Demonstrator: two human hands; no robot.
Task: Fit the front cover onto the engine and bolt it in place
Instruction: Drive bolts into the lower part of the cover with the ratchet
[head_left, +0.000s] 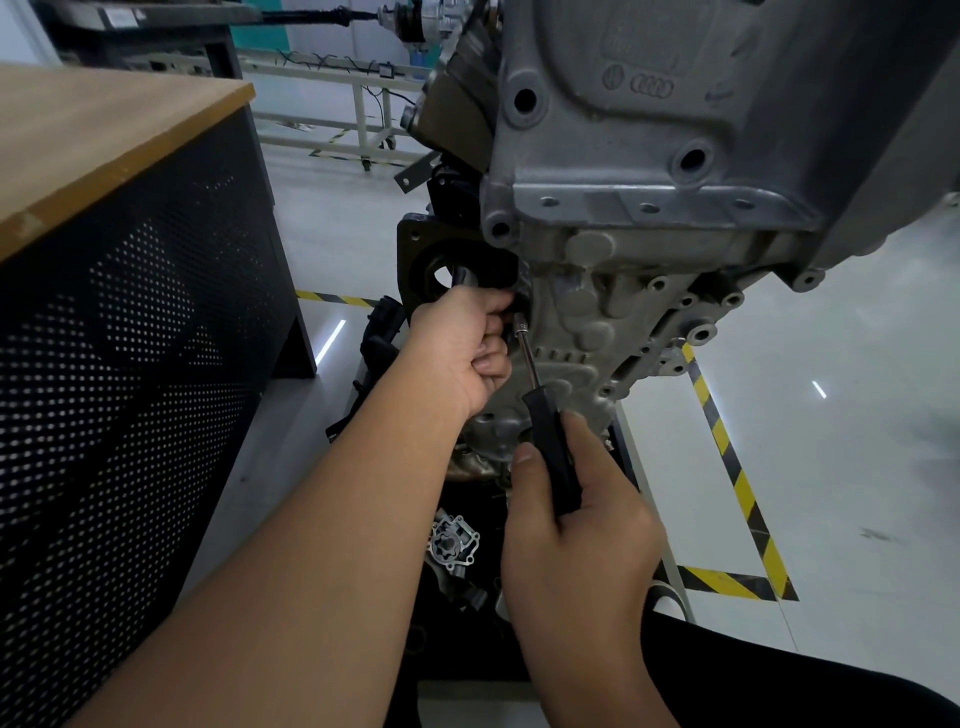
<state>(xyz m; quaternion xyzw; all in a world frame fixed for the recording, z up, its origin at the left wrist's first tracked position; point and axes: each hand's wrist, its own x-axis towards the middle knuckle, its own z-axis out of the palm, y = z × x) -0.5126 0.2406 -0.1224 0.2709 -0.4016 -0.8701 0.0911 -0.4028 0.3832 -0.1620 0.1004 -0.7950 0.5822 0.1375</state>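
A grey cast engine (675, 130) fills the upper right, hanging above the floor. Against its left end sits a dark front cover (421, 244) with a round opening. My left hand (462, 348) grips the cover's lower right edge, fingers curled against the engine. My right hand (576, 514) holds the black handle of a driver (550, 447). The driver's metal shaft slants up and left, and its socket tip (521, 328) meets the spot just beside my left fingers. Any bolt under the tip is hidden.
A wood-topped cabinet (119, 291) with perforated black sides stands close on the left. Loose engine parts, among them a small silver pump housing (453, 540), lie on a dark surface below my hands. Yellow-black floor tape (727, 457) runs to the right.
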